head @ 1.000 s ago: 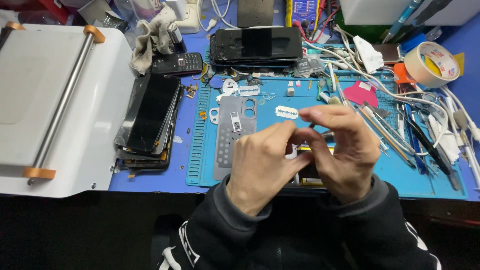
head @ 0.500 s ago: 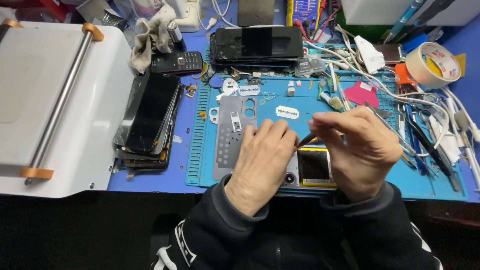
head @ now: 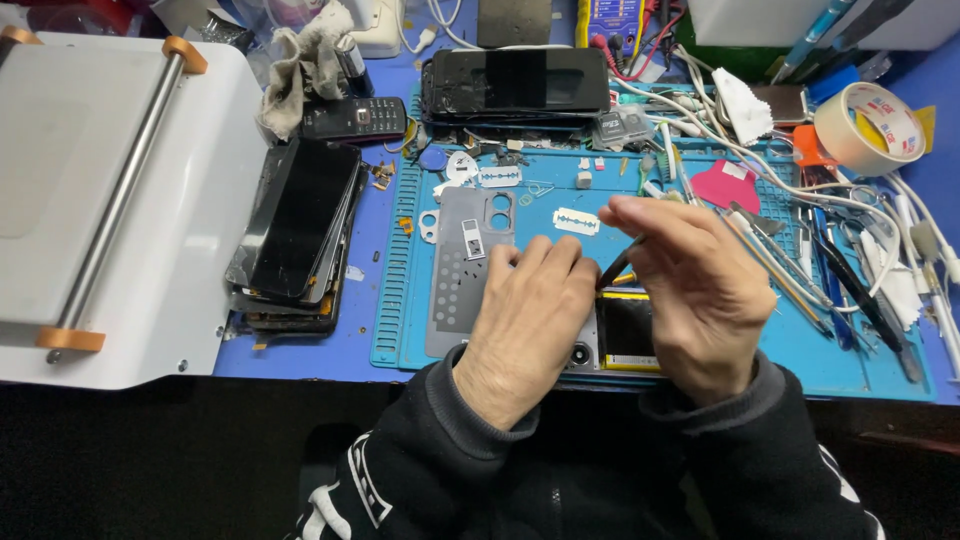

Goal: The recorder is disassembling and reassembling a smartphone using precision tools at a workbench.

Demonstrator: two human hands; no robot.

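Observation:
An opened phone [head: 625, 335] with a black battery lies on the blue work mat [head: 400, 300], near its front edge. My left hand [head: 530, 320] rests flat on the phone's left part, fingers together, pressing it down. My right hand [head: 695, 290] pinches a thin dark tool [head: 618, 265], whose tip points down at the phone next to my left fingertips. A grey phone back cover [head: 462, 270] lies flat just left of my left hand.
A stack of dark phone screens [head: 300, 235] sits left of the mat, beside a white machine [head: 120, 190] with a steel bar. A black phone [head: 520, 85] lies behind the mat. Razor blades [head: 577, 220], tweezers [head: 850, 290], cables and a tape roll [head: 865, 125] crowd the right.
Both hands came down from a raised position over the mat. My left hand now lies flat on the phone, and the right hand's tool is angled onto it.

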